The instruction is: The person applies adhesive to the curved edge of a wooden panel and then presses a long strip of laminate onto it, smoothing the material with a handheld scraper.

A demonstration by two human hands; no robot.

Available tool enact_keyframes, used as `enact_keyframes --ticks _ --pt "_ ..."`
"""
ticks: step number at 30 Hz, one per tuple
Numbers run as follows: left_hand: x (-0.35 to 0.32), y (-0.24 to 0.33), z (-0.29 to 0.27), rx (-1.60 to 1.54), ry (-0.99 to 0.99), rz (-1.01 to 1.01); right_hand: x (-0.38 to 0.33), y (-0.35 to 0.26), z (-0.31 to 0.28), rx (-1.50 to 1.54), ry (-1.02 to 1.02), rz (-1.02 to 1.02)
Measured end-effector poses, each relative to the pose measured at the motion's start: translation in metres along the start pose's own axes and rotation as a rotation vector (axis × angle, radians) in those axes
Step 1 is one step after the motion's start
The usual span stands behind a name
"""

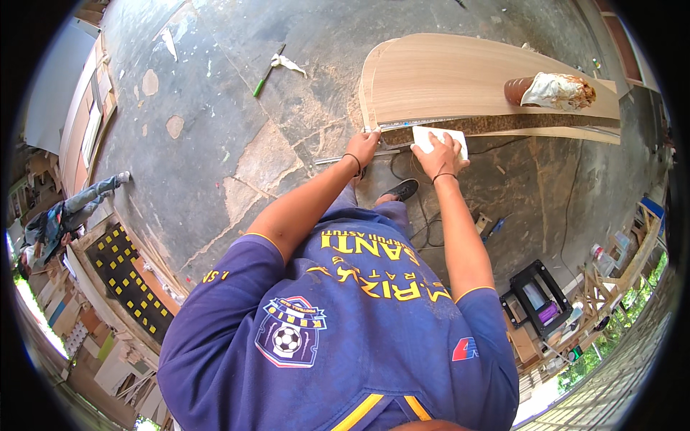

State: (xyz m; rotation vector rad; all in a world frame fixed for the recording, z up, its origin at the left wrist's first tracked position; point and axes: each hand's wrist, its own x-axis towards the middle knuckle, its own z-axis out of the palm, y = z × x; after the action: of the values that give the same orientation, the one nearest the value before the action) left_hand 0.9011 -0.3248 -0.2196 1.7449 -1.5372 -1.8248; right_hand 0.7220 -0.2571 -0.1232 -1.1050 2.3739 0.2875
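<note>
In front of me is a curved, light wood-grain panel [460,75] with a rounded left end. My left hand [363,146] is closed at its near left corner, fingertips pinching the edge; whatever lies beneath the fingers is hidden. A white, flat, squarish piece [456,136] sits under my right hand [438,156], which grips it with fingers spread over its top, at the panel's near edge. Between the two hands a thin marked strip [413,123] runs along that edge. On the panel's right part lies a brown bottle-like container [516,92] smeared with white stuff.
A green-handled tool [260,85] with a white scrap lies on the stained concrete floor. Dark cables [424,208] curl near my shoe [401,191]. A black frame [535,298] stands at lower right. At far left, a person [65,215] is near stacked boards.
</note>
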Motion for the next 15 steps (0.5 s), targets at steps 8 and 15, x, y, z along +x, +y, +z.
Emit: enact_keyframes --ticks 8,15 --pt "0.004 -0.001 -0.001 -0.02 0.002 -0.033 -0.031 -0.034 0.024 -0.129 -0.058 -0.103" --pt "0.012 0.002 -0.006 0.049 -0.133 -0.079 -0.046 -0.042 0.017 -0.039 -0.103 -0.192"
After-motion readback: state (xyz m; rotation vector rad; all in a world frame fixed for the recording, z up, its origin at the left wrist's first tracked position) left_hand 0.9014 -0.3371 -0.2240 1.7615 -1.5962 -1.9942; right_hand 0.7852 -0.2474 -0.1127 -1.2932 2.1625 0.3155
